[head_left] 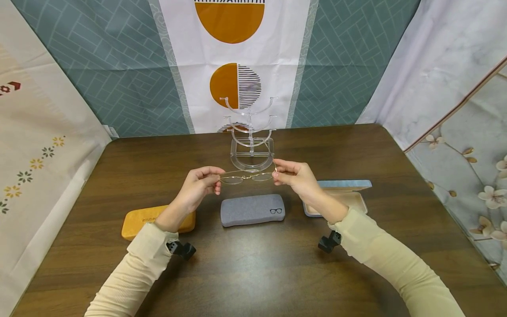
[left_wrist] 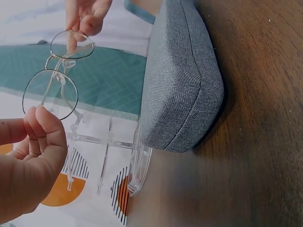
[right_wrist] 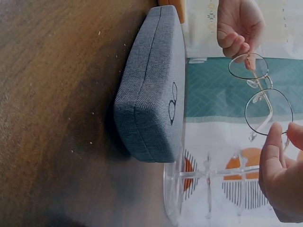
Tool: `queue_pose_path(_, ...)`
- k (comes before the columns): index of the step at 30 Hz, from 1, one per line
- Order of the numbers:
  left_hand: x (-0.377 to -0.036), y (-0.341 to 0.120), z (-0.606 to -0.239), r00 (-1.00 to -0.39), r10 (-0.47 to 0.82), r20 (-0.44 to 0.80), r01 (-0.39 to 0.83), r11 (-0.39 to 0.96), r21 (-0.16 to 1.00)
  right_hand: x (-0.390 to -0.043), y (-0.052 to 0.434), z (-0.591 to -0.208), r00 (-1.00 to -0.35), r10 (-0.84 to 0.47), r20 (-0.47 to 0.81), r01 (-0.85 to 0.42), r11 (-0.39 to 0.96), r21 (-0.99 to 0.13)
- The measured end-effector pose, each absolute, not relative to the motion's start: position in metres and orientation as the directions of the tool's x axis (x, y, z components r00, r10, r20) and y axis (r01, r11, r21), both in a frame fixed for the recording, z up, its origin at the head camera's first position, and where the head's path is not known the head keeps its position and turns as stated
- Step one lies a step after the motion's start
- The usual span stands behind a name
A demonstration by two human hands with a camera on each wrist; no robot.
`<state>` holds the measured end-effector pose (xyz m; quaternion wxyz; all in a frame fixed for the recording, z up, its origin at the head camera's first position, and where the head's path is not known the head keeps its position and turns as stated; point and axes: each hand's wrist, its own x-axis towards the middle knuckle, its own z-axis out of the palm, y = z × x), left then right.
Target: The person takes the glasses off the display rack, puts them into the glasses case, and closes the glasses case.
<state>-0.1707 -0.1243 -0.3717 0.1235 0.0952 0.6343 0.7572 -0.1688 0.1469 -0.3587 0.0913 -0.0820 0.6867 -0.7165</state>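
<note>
A pair of thin gold-rimmed glasses hangs in the air above the brown table, held level between both hands. My left hand pinches the left end of the frame. My right hand pinches the right end of the glasses. Just behind them stands a clear acrylic display stand with curved tiers. A shut grey fabric case lies under the glasses, and the wrist views show it close up.
An orange case lies shut at the left behind my left wrist. An open light-blue case with a beige lining sits at the right. Patterned cloth backdrops close off the table's far and side edges.
</note>
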Motion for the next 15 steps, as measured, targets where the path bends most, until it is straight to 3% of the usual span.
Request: queue_pose_path(15,-0.1701,-0.1255,-0.3708,-0.954,0.299,-0.007,-0.055,-0.153,0.987,-0.1668,0.1448,-0.3645,-0.965,-0.261,0.016,-0.003,-0.049,-0.999)
